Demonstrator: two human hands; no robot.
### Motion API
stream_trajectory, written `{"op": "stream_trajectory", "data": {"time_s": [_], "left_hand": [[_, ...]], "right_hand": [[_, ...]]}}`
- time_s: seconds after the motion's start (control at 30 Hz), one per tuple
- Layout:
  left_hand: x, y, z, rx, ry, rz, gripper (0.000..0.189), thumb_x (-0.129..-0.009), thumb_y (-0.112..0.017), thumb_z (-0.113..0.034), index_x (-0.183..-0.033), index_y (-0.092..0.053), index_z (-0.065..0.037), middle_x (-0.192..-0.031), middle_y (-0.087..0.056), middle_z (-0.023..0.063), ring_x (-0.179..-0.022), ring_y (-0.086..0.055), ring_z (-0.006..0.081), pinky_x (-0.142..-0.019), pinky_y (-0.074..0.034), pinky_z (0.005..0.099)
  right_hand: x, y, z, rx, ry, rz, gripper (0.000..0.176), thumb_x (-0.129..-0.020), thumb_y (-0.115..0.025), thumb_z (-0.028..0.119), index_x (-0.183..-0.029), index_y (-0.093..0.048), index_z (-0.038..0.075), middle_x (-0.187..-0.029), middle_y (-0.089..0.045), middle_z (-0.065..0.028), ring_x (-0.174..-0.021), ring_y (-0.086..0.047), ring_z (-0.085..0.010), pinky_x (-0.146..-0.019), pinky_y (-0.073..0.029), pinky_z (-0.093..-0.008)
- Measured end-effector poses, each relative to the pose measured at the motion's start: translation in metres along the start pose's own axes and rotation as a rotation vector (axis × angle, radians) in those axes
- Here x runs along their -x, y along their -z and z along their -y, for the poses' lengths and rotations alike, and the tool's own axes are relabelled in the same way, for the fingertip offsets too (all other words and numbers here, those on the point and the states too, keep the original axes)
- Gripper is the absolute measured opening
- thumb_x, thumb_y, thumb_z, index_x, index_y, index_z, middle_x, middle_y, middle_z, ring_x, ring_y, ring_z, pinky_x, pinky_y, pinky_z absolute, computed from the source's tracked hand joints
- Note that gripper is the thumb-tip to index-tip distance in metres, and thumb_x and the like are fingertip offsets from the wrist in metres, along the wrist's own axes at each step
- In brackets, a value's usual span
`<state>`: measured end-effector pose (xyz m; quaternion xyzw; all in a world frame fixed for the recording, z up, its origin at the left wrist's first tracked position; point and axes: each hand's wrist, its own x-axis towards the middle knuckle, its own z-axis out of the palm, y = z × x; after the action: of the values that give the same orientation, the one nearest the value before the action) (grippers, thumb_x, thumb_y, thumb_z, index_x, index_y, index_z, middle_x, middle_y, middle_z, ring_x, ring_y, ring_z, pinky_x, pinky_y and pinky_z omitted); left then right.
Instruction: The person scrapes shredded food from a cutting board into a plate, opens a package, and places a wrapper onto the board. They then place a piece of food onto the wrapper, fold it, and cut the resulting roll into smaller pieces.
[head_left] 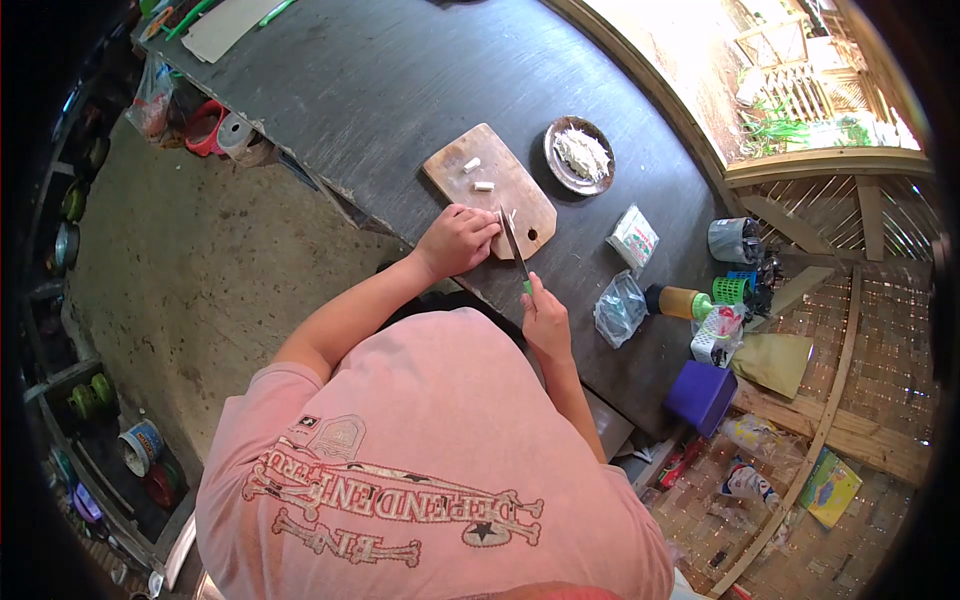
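Observation:
A wooden cutting board (480, 150) lies on the dark table, with two short white pieces (484, 186) on its upper part. My left hand (460, 240) is closed at the board's lower left edge, its fingertips pressed on a small white piece beside the blade. My right hand (545, 318) is wrapped round the green handle of a knife (512, 238), whose blade points up and left across the board. Thin white slivers lie by the blade. A round plate (551, 164) heaped with white shreds (583, 155) stands to the right of the board.
On the table's right are a white packet (633, 238), a clear plastic bag (621, 308), a jar with a green lid (680, 303) and a purple container (701, 397). Papers (225, 28) lie at the far left. A window opening is at the upper right.

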<state>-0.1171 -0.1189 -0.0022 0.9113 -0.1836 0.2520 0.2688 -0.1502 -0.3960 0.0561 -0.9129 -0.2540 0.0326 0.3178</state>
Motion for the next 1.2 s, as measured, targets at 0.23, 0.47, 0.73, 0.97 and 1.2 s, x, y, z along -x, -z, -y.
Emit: {"op": "stream_trajectory", "data": {"time_s": [0.23,0.47,0.73,0.97,1.2], "left_hand": [[-0.002,0.003,-0.001,0.010,0.000,-0.003,0.025,-0.094,-0.077,-0.017,-0.118,-0.077,-0.011,-0.131,-0.077,0.0030,-0.125,-0.071,0.0196,-0.109,-0.051,0.0426],[-0.004,0.007,-0.003,-0.001,-0.006,0.020,0.026,-0.094,-0.077,-0.017,-0.119,-0.077,-0.011,-0.133,-0.075,0.0036,-0.125,-0.071,0.0199,-0.110,-0.051,0.0430],[-0.005,0.008,-0.003,-0.022,0.000,0.045,0.028,-0.093,-0.077,-0.018,-0.121,-0.076,-0.012,-0.133,-0.074,0.0030,-0.125,-0.070,0.0196,-0.108,-0.051,0.0426],[-0.003,0.004,0.000,0.002,-0.005,0.013,0.028,-0.094,-0.076,-0.017,-0.121,-0.076,-0.014,-0.133,-0.074,0.0009,-0.125,-0.070,0.0185,-0.108,-0.051,0.0428],[-0.003,0.006,-0.002,0.000,0.012,0.035,0.029,-0.094,-0.077,-0.017,-0.123,-0.076,-0.013,-0.133,-0.075,0.0001,-0.126,-0.070,0.0177,-0.110,-0.051,0.0427]], "right_hand": [[-0.004,0.005,0.001,0.066,0.022,0.038,0.047,-0.104,-0.070,0.007,-0.150,-0.063,-0.002,-0.096,-0.071,-0.0236,-0.088,-0.072,-0.0446,-0.079,-0.057,-0.0526],[-0.009,0.014,0.010,0.175,-0.024,0.102,0.046,-0.105,-0.069,0.011,-0.150,-0.064,0.000,-0.095,-0.071,-0.0218,-0.087,-0.073,-0.0444,-0.076,-0.059,-0.0529],[-0.007,-0.036,-0.007,0.170,0.004,-0.020,0.051,-0.103,-0.071,0.006,-0.152,-0.061,0.001,-0.094,-0.068,-0.0217,-0.084,-0.071,-0.0450,-0.073,-0.059,-0.0526],[-0.002,-0.019,0.000,-0.227,-0.282,0.042,0.044,-0.108,-0.066,0.008,-0.151,-0.063,-0.002,-0.099,-0.077,-0.0228,-0.089,-0.079,-0.0371,-0.080,-0.060,-0.0460],[0.004,0.004,0.004,-0.153,-0.209,-0.017,0.043,-0.108,-0.068,0.008,-0.149,-0.065,-0.002,-0.097,-0.075,-0.0232,-0.088,-0.078,-0.0369,-0.081,-0.060,-0.0445]]}}
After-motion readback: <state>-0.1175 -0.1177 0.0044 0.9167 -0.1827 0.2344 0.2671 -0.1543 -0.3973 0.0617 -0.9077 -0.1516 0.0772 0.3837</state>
